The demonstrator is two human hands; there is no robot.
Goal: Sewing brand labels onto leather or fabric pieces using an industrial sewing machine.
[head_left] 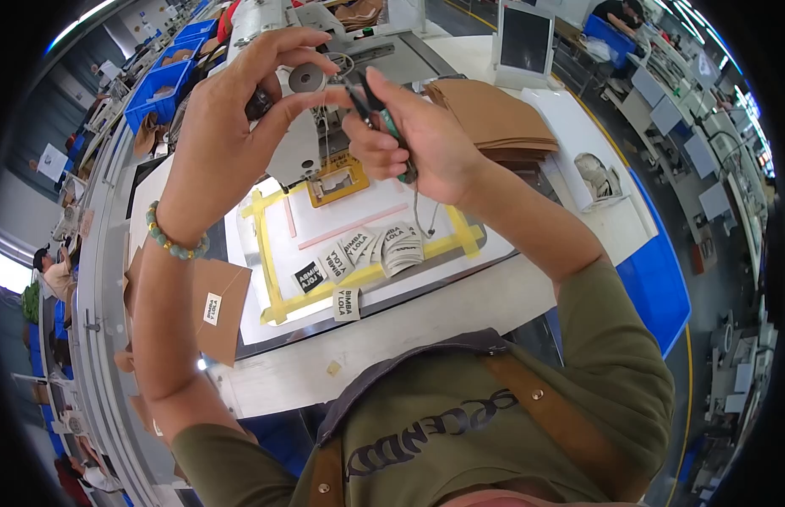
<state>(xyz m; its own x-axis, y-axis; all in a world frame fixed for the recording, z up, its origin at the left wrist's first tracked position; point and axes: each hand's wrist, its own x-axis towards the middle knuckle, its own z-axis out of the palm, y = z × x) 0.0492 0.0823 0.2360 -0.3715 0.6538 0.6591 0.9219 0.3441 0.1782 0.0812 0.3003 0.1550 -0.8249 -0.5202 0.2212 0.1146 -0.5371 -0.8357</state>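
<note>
My right hand [418,139] is closed around small thread snips [388,122] with a green part on the handle. Their dark blades point up toward my left hand [228,110], which is raised in front of the sewing machine [261,17], its fingers curled. A grey round disc [306,79] shows between the left thumb and fingers; I cannot tell whether it is held. A dark object [259,103] shows by the left palm, partly hidden. Below both hands, the machine's yellow clamp frame [337,186] is over a white board [283,220] edged with yellow tape.
Loose fabric labels [401,245] lie on the board; one label [346,304] lies at its front edge. A stack of brown pieces [494,118] sits right, near a screen [525,42] and white box [597,182]. Left is a labelled brown piece [223,313]. Blue bins [156,106] stand far left.
</note>
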